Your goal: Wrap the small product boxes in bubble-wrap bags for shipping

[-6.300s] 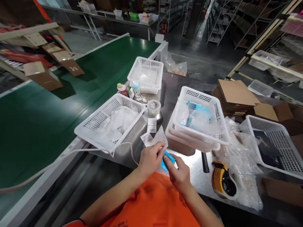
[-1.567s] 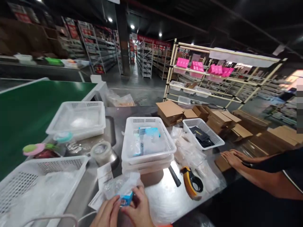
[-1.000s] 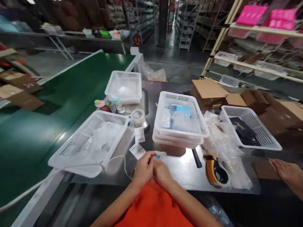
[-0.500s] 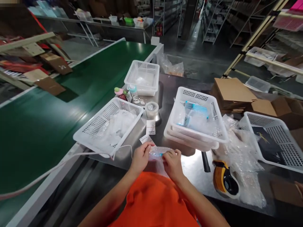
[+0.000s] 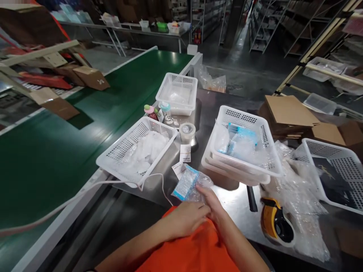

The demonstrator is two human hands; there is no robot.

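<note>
A flat blue-and-white packet in bubble wrap (image 5: 185, 184) is at the table's near edge, tilted, with loose clear wrap along its right side. My right hand (image 5: 212, 200) grips that loose side, thumb on top. Close in front of the orange shirt, my left hand (image 5: 187, 218) is closed, its fingertips beside my right palm; what they pinch is hidden. Just beyond the packet lie two printed paper slips (image 5: 185, 153), the nearer one partly behind it. A roll of clear tape (image 5: 187, 132) stands past the slips.
White baskets stand left (image 5: 113, 158), at the back (image 5: 177, 81) and right (image 5: 241, 160), the right one holding similar blue packets. A yellow-black tape dispenser (image 5: 273, 223), a black handle (image 5: 251, 198) and bubble wrap (image 5: 303, 204) lie right. A green conveyor (image 5: 119, 98) runs along the left.
The wrapped packet has turned so its blue-edged face shows, pointing away to the left. My left hand has left its far-left end and moved down beside my right hand, nearer my body.
</note>
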